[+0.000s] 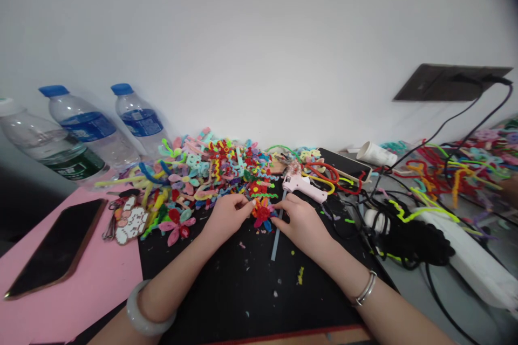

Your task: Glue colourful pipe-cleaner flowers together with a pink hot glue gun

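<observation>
A multicoloured pipe-cleaner flower (263, 214) with a red middle lies between my two hands over the black mat (226, 291). My left hand (231, 216) pinches its left edge with thumb and forefinger. From the other side, the fingers of my right hand (302, 222) close on the right petals. A pale glue stick (275, 247) runs beside the right fingertips, in line with the light pink glue gun (306, 187) behind that hand. Just beyond the flower rises a heap of fuzzy pipe-cleaner pieces (218, 164). A pink and red flower (177, 225) rests left of my left hand.
Plastic bottles (140, 118) stand at the left by the wall. A phone (59, 248) lies on pink paper (101, 280), near a keyring charm (131, 222). At the right are a white power strip (473, 264), black cables, a paper cup (376, 154) and loose pipe cleaners (441, 172).
</observation>
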The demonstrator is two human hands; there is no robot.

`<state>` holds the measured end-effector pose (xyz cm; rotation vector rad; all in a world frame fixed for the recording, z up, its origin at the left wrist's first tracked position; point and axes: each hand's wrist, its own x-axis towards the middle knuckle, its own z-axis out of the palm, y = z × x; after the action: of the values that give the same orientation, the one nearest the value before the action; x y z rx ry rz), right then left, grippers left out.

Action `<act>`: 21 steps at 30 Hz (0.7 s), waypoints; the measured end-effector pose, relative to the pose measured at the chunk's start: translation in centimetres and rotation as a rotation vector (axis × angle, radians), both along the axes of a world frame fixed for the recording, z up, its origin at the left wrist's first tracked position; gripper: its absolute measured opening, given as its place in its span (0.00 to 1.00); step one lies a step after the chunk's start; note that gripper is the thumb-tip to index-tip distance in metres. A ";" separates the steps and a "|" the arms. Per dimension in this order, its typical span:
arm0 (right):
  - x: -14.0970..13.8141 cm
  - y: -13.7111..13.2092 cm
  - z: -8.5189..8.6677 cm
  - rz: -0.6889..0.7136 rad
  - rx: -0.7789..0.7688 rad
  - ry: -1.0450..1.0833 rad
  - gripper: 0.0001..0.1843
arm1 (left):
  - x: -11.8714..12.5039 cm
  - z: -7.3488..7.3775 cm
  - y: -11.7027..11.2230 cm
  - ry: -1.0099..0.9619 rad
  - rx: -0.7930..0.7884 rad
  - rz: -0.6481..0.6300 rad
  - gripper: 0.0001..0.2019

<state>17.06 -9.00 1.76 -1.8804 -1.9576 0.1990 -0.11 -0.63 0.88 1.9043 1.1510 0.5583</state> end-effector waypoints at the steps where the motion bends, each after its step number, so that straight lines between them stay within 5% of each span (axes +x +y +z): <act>1: 0.0 0.0 0.0 0.001 0.000 0.002 0.09 | 0.0 0.0 0.1 -0.003 -0.010 -0.001 0.18; 21: -0.1 0.1 -0.3 -0.016 -0.005 0.042 0.09 | -0.1 -0.1 0.3 -0.008 -0.086 -0.005 0.18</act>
<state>16.95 -8.86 1.44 -1.8790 -1.9158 0.2368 -0.26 -0.32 0.77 1.8295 1.1471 0.5048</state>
